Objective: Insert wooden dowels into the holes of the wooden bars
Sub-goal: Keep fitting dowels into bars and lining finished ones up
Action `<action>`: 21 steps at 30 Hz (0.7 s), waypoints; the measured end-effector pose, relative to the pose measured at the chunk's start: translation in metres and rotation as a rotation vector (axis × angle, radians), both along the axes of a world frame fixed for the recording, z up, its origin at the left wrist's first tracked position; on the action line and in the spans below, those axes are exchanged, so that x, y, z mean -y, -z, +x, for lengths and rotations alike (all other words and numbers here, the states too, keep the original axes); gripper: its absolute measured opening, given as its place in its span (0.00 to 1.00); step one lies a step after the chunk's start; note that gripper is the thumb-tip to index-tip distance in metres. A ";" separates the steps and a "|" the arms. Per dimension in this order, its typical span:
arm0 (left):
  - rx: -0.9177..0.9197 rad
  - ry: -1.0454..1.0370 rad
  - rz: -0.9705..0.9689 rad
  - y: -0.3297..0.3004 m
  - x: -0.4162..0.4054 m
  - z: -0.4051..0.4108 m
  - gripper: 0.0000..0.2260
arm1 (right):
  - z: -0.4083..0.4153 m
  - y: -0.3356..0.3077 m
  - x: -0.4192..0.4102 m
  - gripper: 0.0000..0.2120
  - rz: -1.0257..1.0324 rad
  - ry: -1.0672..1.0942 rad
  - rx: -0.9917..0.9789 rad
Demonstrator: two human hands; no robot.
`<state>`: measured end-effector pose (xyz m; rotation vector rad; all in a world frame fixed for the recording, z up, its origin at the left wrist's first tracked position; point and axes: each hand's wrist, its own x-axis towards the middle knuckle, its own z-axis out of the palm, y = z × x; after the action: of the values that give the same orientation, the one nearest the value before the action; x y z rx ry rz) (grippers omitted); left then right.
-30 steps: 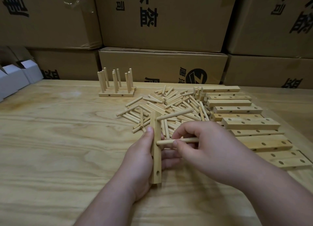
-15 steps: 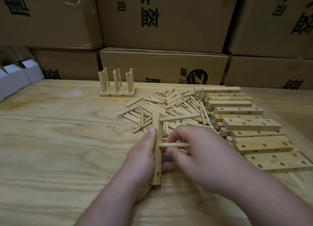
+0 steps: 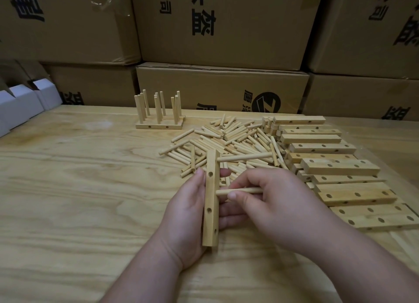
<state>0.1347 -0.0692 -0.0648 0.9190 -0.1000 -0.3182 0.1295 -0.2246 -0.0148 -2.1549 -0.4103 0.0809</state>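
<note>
My left hand (image 3: 188, 214) grips a wooden bar (image 3: 211, 198) that points away from me, its drilled side turned up. One dowel (image 3: 244, 158) sticks out to the right from the bar's far end. My right hand (image 3: 272, 200) pinches a second dowel (image 3: 240, 191) lying level, its left tip against the bar's right side near the middle. Loose dowels (image 3: 226, 139) lie heaped behind the hands. Several bare bars (image 3: 340, 166) with holes are stacked in a row on the right.
Finished bars with upright dowels (image 3: 158, 118) stand at the table's far middle. Cardboard boxes (image 3: 222, 25) form a wall behind the table. White folded cartons (image 3: 20, 105) sit at the far left. The wooden table (image 3: 79, 200) stretches bare to the left of my hands.
The bar has rolled in my left hand, so its holes now face up. My right hand has slid the second dowel down along the bar toward me.
</note>
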 end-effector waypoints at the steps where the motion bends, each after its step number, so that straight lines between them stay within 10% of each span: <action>1: -0.004 -0.002 0.007 0.000 0.000 0.000 0.27 | 0.000 0.000 0.001 0.10 0.003 0.001 0.005; 7: -0.007 -0.035 0.060 0.004 0.001 0.002 0.25 | 0.005 0.007 0.005 0.09 -0.257 0.093 0.222; 16: -0.165 -0.245 -0.035 0.004 0.001 0.010 0.17 | 0.012 -0.004 0.022 0.26 -0.035 0.216 0.242; 21: -0.227 -0.274 -0.177 0.001 -0.002 0.013 0.16 | 0.019 -0.004 0.034 0.11 -0.449 0.226 0.100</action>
<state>0.1474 -0.0674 -0.0663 0.7051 0.2028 -0.1537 0.1482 -0.2582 -0.0104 -2.6422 -0.2147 -0.0691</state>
